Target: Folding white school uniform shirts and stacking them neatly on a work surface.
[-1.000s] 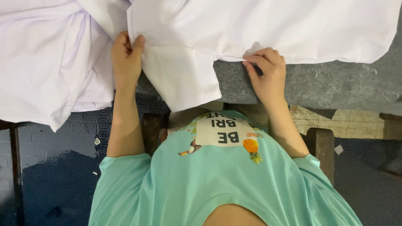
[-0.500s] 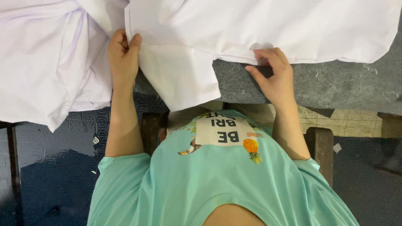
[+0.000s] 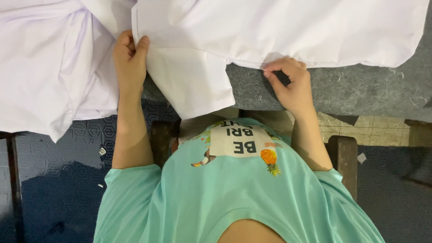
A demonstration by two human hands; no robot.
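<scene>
**Inspector:** Head view. Report your left hand first.

**Me:** My left hand (image 3: pixel 129 60) sits at ten o'clock in the frame. Thumb and fingers are closed in a pinch on the left edge of the white garment (image 3: pixel 279 31), just where its short sleeve (image 3: pixel 191 81) hangs down toward six o'clock. The cloth passes between thumb and forefinger; no gap shows.

**Inspector:** Right hand?

**Me:** My right hand (image 3: pixel 290 83) is at two o'clock from my chest. Fingertips are curled and closed on the garment's lower hem, pinching a small fold of it. The palm rests over the grey felt tabletop (image 3: pixel 360 90).

**Inspector:** Location of the garment?

**Me:** Spread across the top of the frame, from eleven to two o'clock, lying on the grey surface. A second heap of white cloth (image 3: pixel 49 67) lies at nine o'clock, just beside my left hand and draping over the table edge.

**Inspector:** Differences from the frame half a second ago?

**Me:** The left hand has kept its pinch at the same edge. The right hand has gone from lying flatter on the hem to a tighter pinch with curled fingertips. The garment itself has hardly shifted.
</scene>
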